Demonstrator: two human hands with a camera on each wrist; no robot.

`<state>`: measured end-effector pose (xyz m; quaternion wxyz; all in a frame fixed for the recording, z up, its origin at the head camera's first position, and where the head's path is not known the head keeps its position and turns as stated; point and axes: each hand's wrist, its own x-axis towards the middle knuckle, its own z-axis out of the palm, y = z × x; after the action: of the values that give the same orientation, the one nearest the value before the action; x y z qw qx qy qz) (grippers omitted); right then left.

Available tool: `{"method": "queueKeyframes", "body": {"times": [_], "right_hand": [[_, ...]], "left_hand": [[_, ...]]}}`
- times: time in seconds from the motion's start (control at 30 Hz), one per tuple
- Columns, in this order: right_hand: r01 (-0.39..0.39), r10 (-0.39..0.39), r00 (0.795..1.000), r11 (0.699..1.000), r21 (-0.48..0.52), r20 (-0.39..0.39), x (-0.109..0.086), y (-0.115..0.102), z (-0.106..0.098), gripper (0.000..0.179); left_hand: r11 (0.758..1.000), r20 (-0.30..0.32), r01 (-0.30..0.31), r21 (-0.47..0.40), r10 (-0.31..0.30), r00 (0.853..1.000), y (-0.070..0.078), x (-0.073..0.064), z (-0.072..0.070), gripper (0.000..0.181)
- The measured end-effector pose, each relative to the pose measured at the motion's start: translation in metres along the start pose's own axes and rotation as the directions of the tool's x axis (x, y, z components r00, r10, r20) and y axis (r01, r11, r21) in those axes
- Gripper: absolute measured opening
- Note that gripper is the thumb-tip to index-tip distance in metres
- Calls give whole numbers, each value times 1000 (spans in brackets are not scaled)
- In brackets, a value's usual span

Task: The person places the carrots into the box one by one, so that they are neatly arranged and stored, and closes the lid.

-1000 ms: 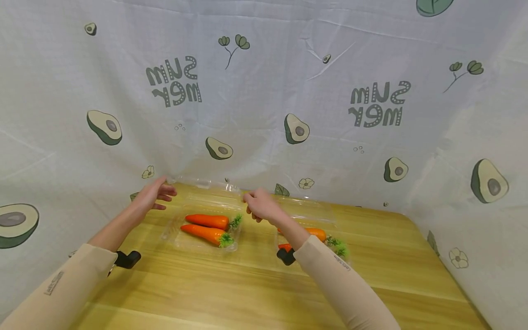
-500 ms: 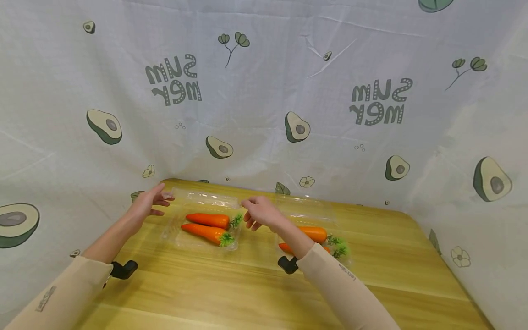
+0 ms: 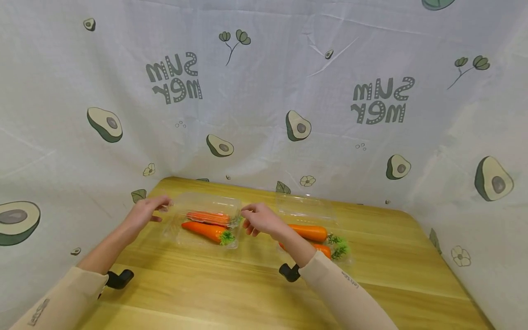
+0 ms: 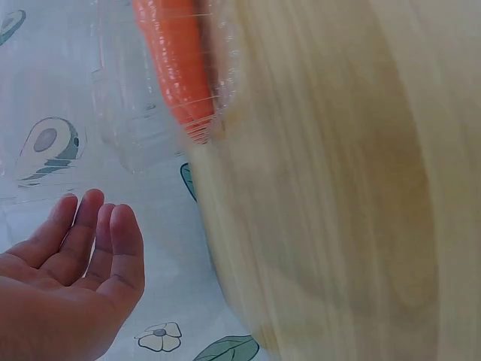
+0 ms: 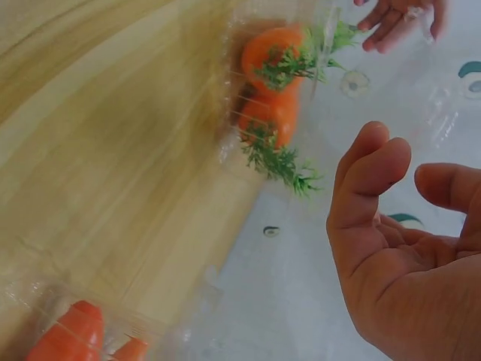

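In the head view a clear plastic clamshell box (image 3: 181, 239) holds two orange carrots with green tops. Its hinged lid (image 3: 206, 201) is tilted forward and now covers the rear carrot (image 3: 208, 218); the front carrot (image 3: 204, 230) lies uncovered. My left hand (image 3: 145, 211) holds the lid's left corner with lightly bent fingers; its thumb is hidden in the left wrist view, where the fingers (image 4: 90, 248) show. At the lid's right corner, my right hand (image 3: 263, 219) pinches the edge between thumb and bent fingers. The clear plastic is hard to see between the fingertips (image 5: 394, 154).
A second clear box, its lid (image 3: 305, 206) raised, stands to the right with two carrots (image 3: 309, 233), partly behind my right forearm. Both boxes sit on a wooden table (image 3: 231, 284). A white curtain (image 3: 255, 91) printed with avocados hangs behind and beside it.
The left box's lid has swung forward and down from the back, over the rear carrot. Both hands have come down and nearer with it. The right box has stayed in place.
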<state>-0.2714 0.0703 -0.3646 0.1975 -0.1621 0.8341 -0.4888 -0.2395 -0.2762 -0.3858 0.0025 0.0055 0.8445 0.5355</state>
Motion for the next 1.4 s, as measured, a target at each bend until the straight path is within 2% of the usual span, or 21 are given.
{"method": "queueKeyframes", "body": {"times": [0.37, 0.57, 0.7, 0.93, 1.2, 1.4], "right_hand": [[-12, 12, 1000, 999, -34, 4, -3, 9, 6, 43], [-10, 11, 1000, 998, -61, 12, -2, 8, 8, 44], [-5, 6, 1000, 997, -83, 10, -3, 7, 10, 44], [-3, 4, 1000, 992, -130, 5, -4, 11, 17, 54], [-20, 16, 999, 991, -129, -32, -7, 17, 24, 66], [-50, 42, 996, 995, -88, -82, -10, 23, 33, 76]], "left_hand": [[993, 55, -48, 110, 42, 998, -10, -9, 6, 55], [988, 104, -98, 122, 86, 991, -15, -13, 6, 47], [986, 128, -104, 129, 87, 988, -16, -15, 6, 47], [986, 166, -48, 157, 22, 986, -18, -18, 3, 56], [984, 226, 60, 165, -97, 969, -19, -19, 0, 59], [965, 209, 152, 211, -197, 958, -21, -18, -1, 38]]}}
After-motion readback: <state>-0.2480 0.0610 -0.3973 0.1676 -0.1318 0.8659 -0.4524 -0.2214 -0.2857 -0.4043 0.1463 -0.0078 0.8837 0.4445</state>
